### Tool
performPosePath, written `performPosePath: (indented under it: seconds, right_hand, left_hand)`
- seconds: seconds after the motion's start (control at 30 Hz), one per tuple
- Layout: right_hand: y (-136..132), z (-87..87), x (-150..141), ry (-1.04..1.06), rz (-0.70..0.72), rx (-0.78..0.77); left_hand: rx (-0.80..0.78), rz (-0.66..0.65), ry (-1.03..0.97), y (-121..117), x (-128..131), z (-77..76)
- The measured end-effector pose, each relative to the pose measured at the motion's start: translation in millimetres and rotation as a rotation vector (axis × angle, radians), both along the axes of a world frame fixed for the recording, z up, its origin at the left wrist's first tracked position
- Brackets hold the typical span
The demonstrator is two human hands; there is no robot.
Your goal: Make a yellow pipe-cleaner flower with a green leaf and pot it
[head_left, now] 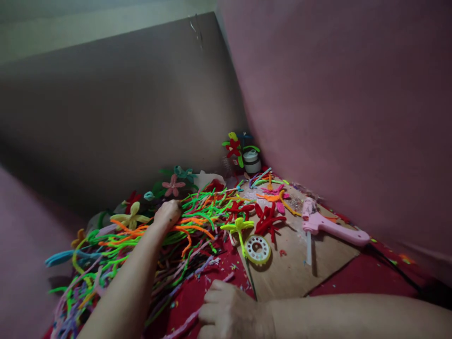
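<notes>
My left hand (168,214) reaches into a big pile of pipe cleaners (208,207), green and orange around it. Its fingers point away and down, hidden behind the back of the hand, so their grip does not show. Low in the middle, my right hand (229,310) is closed, knuckles up, over a pink pipe cleaner (187,324). That stem shows on both sides of the fingers. Just beyond the right hand are a yellow pipe-cleaner flower (238,227) and a round yellow-rimmed tape spool (257,249).
A pink glue gun (334,228) with a clear stick lies on a brown board (282,282), its cord running right. Red pipe-cleaner shapes (267,220) lie nearby. Finished flowers (173,186) and a small white jar (252,161) stand at the back. Pink wall (335,103) encloses the right.
</notes>
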State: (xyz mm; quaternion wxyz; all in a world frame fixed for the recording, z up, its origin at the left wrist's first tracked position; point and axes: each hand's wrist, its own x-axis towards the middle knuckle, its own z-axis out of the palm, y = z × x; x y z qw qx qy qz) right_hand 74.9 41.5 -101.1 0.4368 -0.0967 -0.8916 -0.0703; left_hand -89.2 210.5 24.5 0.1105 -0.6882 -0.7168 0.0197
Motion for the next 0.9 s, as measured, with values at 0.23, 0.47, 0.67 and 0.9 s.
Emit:
performPosePath:
  seconds: [0.23, 0.47, 0.67, 0.9]
  right_hand:
    - [-6, -1.1, 1, 0.060, 0.009, -0.032]
    - [-16, 13.4, 13, 0.046, -0.011, -0.115]
    - [-17, 18.5, 16, -0.006, -0.002, -0.157]
    - [-22, 29.4, 25, -0.048, 0.023, -0.236]
  left_hand:
    - [0.142, 0.072, 0.019, -13, -3, 18.4]
    - [0.325, -0.016, 0.107, -20, -5, 27.6]
    - [0.436, -0.138, 0.175, -28, -7, 37.4]
    - [0.574, -0.081, 0.149, -47, -23, 71.1]
